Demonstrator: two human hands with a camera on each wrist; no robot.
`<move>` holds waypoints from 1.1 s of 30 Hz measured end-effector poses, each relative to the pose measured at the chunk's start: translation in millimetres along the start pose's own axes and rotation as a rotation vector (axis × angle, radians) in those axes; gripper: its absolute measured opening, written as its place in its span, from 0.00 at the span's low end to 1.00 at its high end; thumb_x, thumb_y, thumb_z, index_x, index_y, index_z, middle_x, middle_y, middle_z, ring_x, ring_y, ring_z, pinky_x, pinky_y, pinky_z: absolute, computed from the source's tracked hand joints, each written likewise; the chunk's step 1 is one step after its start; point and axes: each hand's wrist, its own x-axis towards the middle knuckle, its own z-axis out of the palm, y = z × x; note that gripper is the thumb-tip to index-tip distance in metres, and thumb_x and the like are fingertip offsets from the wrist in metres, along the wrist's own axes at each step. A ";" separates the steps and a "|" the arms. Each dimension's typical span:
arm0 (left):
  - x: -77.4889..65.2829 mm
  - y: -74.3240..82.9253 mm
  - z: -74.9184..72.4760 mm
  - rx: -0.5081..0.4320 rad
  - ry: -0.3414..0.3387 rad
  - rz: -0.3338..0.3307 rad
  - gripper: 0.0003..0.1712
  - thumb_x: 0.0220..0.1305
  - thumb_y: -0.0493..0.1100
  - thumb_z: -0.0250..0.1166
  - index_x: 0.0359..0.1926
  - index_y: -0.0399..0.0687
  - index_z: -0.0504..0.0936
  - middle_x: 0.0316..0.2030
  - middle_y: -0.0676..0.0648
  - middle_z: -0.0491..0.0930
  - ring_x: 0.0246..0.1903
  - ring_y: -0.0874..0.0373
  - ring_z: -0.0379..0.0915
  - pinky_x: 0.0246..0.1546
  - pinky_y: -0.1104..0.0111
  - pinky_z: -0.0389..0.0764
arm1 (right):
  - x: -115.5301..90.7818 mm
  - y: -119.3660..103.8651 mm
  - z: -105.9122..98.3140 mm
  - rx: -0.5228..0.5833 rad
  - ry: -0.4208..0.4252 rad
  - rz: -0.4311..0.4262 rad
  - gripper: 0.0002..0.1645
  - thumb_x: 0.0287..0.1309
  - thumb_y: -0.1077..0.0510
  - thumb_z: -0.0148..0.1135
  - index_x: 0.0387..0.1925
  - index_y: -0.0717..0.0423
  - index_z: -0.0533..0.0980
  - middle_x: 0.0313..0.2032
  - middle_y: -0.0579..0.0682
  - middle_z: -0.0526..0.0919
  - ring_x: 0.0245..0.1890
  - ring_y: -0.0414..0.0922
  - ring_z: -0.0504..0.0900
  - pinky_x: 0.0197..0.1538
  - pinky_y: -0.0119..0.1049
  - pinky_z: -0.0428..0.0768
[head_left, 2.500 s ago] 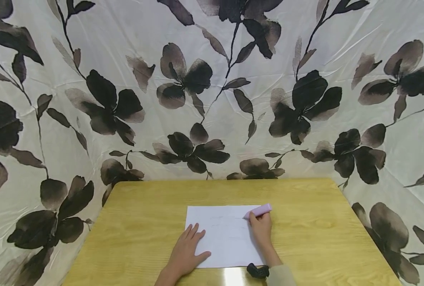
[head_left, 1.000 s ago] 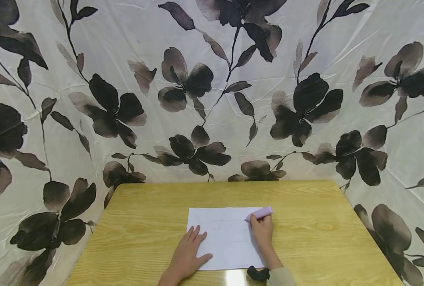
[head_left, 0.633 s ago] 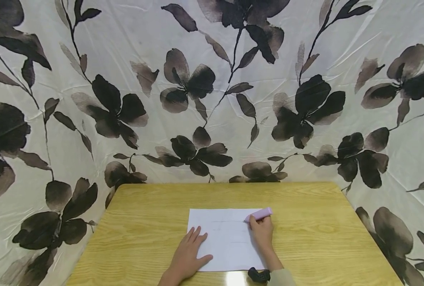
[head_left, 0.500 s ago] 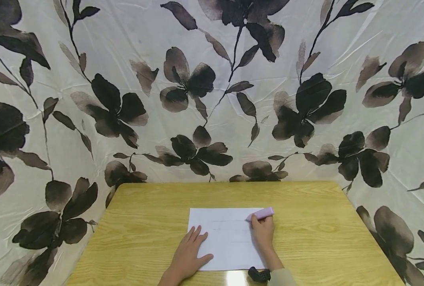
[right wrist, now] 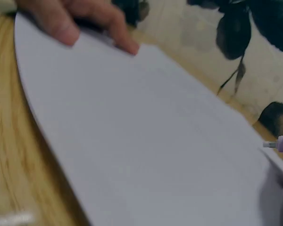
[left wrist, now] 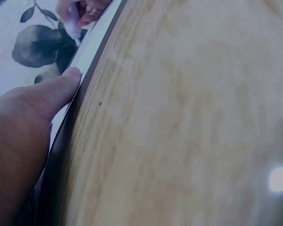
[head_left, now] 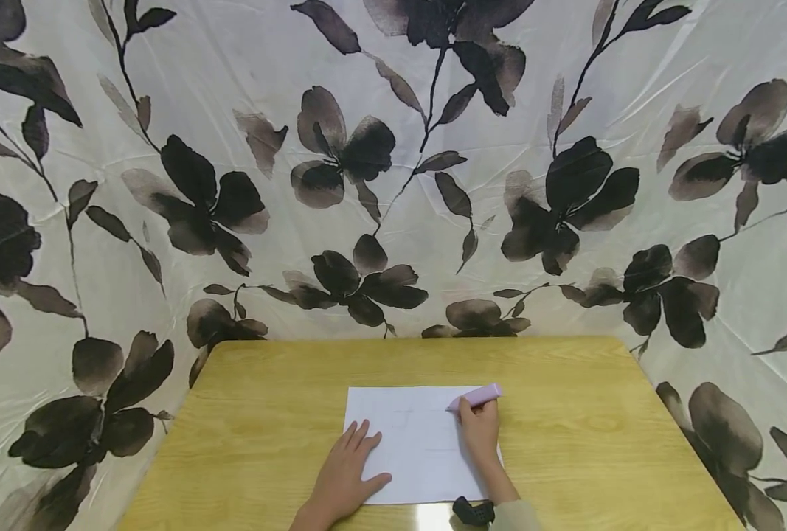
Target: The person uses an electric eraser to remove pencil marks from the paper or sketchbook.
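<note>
A white sheet of paper [head_left: 420, 472] lies on the table with a few faint thin lines on it. My left hand [head_left: 345, 468] rests flat on its left side, fingers spread and thumb out to the right. Near the sheet's upper right, my right hand [head_left: 482, 435] grips a thick lilac marker [head_left: 482, 394], tilted with its tip low to the left. In the right wrist view the marker's narrow tip [right wrist: 270, 144] sits close over the paper; contact is hard to tell. The left wrist view shows the left thumb [left wrist: 61, 92] along the paper's edge.
The wooden table [head_left: 267, 413] extends beyond the paper on all sides. A pale cloth with dark flowers [head_left: 459, 221] hangs behind and beside it. A black device [head_left: 473, 511] sits at the right wrist, by a light sleeve [head_left: 515, 516].
My right hand and the marker have shifted slightly left over the paper. The left hand keeps its place on the sheet. The whole head view has also moved a little.
</note>
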 end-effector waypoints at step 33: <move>0.8 -3.0 -0.8 0.006 -0.027 -0.003 0.42 0.61 0.71 0.57 0.66 0.47 0.72 0.70 0.40 0.61 0.70 0.40 0.49 0.68 0.47 0.55 | -3.5 -4.6 3.1 -0.099 0.076 -0.030 0.09 0.52 0.68 0.64 0.32 0.62 0.71 0.22 0.49 0.74 0.23 0.41 0.72 0.25 0.28 0.71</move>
